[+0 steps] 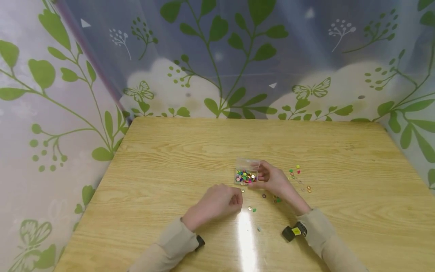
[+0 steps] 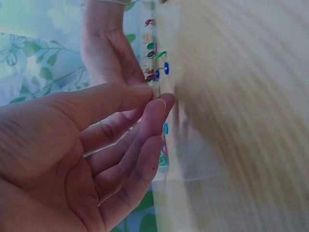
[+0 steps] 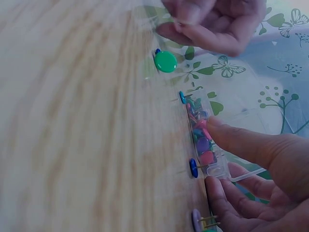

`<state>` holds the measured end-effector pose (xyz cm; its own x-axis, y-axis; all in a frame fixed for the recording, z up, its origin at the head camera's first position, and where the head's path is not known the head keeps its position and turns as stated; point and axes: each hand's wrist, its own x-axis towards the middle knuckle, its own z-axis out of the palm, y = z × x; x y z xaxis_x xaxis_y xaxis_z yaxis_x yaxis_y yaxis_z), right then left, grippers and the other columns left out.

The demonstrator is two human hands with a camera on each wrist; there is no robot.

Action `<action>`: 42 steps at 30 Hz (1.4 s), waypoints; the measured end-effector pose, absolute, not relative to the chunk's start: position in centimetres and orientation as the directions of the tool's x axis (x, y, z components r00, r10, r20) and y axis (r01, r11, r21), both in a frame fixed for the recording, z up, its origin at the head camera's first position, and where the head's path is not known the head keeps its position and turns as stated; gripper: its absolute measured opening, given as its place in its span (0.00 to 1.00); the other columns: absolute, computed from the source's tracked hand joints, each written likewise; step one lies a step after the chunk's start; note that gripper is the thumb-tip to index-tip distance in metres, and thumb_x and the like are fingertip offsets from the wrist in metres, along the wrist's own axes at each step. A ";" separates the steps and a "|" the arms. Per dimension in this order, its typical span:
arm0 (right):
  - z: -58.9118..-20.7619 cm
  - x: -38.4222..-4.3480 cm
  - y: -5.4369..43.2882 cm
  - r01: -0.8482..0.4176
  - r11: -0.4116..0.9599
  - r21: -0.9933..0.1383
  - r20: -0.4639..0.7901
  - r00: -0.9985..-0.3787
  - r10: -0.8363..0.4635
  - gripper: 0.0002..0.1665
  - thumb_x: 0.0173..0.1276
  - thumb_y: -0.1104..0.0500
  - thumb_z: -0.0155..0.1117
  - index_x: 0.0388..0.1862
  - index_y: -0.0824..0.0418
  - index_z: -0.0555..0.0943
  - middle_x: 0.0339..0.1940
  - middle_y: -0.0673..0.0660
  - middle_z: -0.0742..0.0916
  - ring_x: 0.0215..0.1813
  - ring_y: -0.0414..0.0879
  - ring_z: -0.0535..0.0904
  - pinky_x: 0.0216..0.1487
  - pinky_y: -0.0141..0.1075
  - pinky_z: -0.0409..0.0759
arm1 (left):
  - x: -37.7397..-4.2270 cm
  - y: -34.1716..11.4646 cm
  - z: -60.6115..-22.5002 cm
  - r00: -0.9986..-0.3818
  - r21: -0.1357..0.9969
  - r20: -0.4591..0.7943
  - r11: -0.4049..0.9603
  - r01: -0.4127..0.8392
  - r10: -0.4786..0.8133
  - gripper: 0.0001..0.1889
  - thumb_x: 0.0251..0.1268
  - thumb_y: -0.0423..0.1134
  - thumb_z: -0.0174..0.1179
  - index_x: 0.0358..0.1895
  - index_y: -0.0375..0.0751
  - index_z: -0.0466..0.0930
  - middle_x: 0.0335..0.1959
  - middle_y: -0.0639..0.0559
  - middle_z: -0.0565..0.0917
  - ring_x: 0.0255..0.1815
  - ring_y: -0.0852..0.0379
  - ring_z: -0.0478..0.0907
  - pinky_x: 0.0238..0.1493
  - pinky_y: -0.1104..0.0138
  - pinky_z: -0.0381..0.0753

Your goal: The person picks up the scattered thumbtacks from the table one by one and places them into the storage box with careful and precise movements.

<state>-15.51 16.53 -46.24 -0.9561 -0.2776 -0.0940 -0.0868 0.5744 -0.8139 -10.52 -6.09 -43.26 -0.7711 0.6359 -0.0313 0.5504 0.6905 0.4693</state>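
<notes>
A small clear plastic box (image 1: 246, 176) of mixed-colour thumbtacks stands on the table with its hinged lid (image 1: 245, 163) raised at the back. My right hand (image 1: 274, 179) grips the box at its right side, thumb (image 3: 241, 140) along the front wall. Left of and nearer than the box, my left hand (image 1: 217, 202) is held just above the table, thumb and index fingertips pinched together. A tiny bit of a thumbtack seems to show between those tips in the right wrist view; fingers hide most of it. A green thumbtack (image 3: 166, 62) lies close to that hand.
Loose thumbtacks lie scattered in front of the box, among them a gold one (image 1: 250, 208) and a pale one (image 1: 259, 229). Several more, such as a yellow one (image 1: 298, 166), lie right of my right hand. A patterned curtain (image 1: 217, 60) borders the wooden table (image 1: 163, 151).
</notes>
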 end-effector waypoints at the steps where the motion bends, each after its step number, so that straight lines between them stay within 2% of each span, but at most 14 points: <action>1: -46.2 -15.5 16.5 -0.088 0.574 -0.814 -0.094 -0.955 -0.280 0.40 0.55 0.55 0.82 0.65 0.59 0.75 0.52 0.61 0.85 0.49 0.51 0.82 0.53 0.46 0.83 | -10.6 -6.1 -43.1 -0.778 0.473 -0.019 0.692 0.546 0.627 0.05 0.63 0.34 0.66 0.32 0.49 0.84 0.27 0.60 0.85 0.28 0.67 0.80 0.31 0.77 0.77; 4: -46.2 -15.6 16.5 -0.092 0.575 -0.813 -0.093 -0.954 -0.285 0.40 0.55 0.54 0.82 0.65 0.59 0.75 0.52 0.61 0.85 0.49 0.51 0.82 0.53 0.46 0.83 | -10.9 -6.2 -43.0 -0.804 0.498 -0.009 0.700 0.512 0.594 0.04 0.63 0.35 0.67 0.33 0.49 0.83 0.31 0.58 0.88 0.30 0.65 0.82 0.32 0.77 0.78; 8: -46.2 -15.5 16.6 -0.094 0.573 -0.814 -0.094 -0.952 -0.291 0.40 0.56 0.55 0.82 0.65 0.59 0.74 0.52 0.60 0.85 0.49 0.51 0.81 0.53 0.46 0.83 | -11.5 -6.2 -43.0 -0.844 0.546 -0.016 0.712 0.443 0.537 0.04 0.64 0.37 0.70 0.35 0.50 0.84 0.32 0.59 0.88 0.29 0.67 0.80 0.30 0.76 0.76; 13: -46.3 -15.5 16.6 -0.099 0.562 -0.821 -0.090 -0.950 -0.299 0.39 0.57 0.56 0.81 0.66 0.60 0.74 0.53 0.61 0.85 0.48 0.51 0.81 0.50 0.45 0.83 | -12.7 -5.5 -42.4 -0.882 0.565 0.042 0.717 0.409 0.470 0.03 0.64 0.39 0.70 0.35 0.49 0.85 0.32 0.57 0.88 0.27 0.65 0.81 0.27 0.75 0.75; 16: -46.3 -15.5 16.7 -0.101 0.559 -0.823 -0.088 -0.949 -0.302 0.40 0.56 0.57 0.81 0.66 0.61 0.74 0.54 0.62 0.85 0.48 0.51 0.82 0.51 0.45 0.83 | -13.5 -4.9 -42.0 -0.892 0.565 0.099 0.713 0.415 0.441 0.02 0.65 0.39 0.70 0.37 0.49 0.87 0.34 0.57 0.89 0.29 0.62 0.84 0.25 0.75 0.75; 20: -46.3 -15.5 16.7 -0.087 0.568 -0.818 -0.104 -0.950 -0.295 0.39 0.56 0.56 0.81 0.65 0.61 0.74 0.54 0.63 0.84 0.50 0.53 0.83 0.52 0.47 0.83 | -14.3 -4.1 -41.8 -0.892 0.581 0.155 0.691 0.430 0.425 0.06 0.65 0.40 0.70 0.42 0.47 0.88 0.36 0.55 0.90 0.29 0.61 0.85 0.23 0.76 0.74; 25: -46.3 -15.6 16.7 -0.081 0.582 -0.809 -0.110 -0.952 -0.285 0.37 0.56 0.53 0.82 0.62 0.61 0.75 0.54 0.63 0.85 0.50 0.53 0.83 0.53 0.47 0.84 | -14.7 -3.9 -41.5 -0.904 0.614 0.154 0.678 0.404 0.399 0.07 0.67 0.44 0.68 0.44 0.48 0.88 0.38 0.56 0.90 0.29 0.62 0.84 0.25 0.76 0.76; 29: -46.2 -15.6 16.7 -0.096 0.576 -0.812 -0.094 -0.952 -0.291 0.40 0.55 0.54 0.82 0.64 0.60 0.75 0.54 0.62 0.85 0.50 0.52 0.83 0.53 0.47 0.83 | -15.1 -4.7 -40.9 -0.938 0.671 0.164 0.662 0.334 0.307 0.07 0.69 0.45 0.66 0.44 0.48 0.86 0.38 0.56 0.89 0.32 0.60 0.84 0.30 0.73 0.80; 33: -46.1 -15.6 16.7 -0.099 0.576 -0.812 -0.092 -0.951 -0.294 0.41 0.55 0.54 0.82 0.65 0.60 0.74 0.54 0.61 0.85 0.50 0.52 0.83 0.53 0.47 0.83 | -15.8 -5.6 -40.9 -0.952 0.698 0.185 0.649 0.303 0.245 0.16 0.66 0.46 0.69 0.52 0.44 0.82 0.44 0.52 0.87 0.41 0.55 0.85 0.40 0.64 0.84; 38: -46.0 -15.6 16.7 -0.098 0.577 -0.811 -0.098 -0.949 -0.299 0.40 0.56 0.54 0.81 0.66 0.60 0.74 0.55 0.61 0.85 0.49 0.51 0.83 0.52 0.46 0.83 | -16.5 -6.1 -42.0 -0.941 0.661 0.050 0.695 0.283 0.336 0.37 0.59 0.47 0.74 0.69 0.41 0.70 0.59 0.44 0.81 0.57 0.46 0.80 0.56 0.53 0.81; 42: -46.1 -15.6 16.6 -0.105 0.571 -0.814 -0.094 -0.947 -0.308 0.39 0.57 0.56 0.81 0.66 0.60 0.74 0.56 0.61 0.85 0.49 0.51 0.82 0.52 0.46 0.83 | -16.9 -5.9 -43.2 -0.903 0.658 -0.070 0.700 0.277 0.423 0.43 0.55 0.46 0.77 0.73 0.41 0.66 0.64 0.42 0.79 0.63 0.44 0.77 0.63 0.51 0.77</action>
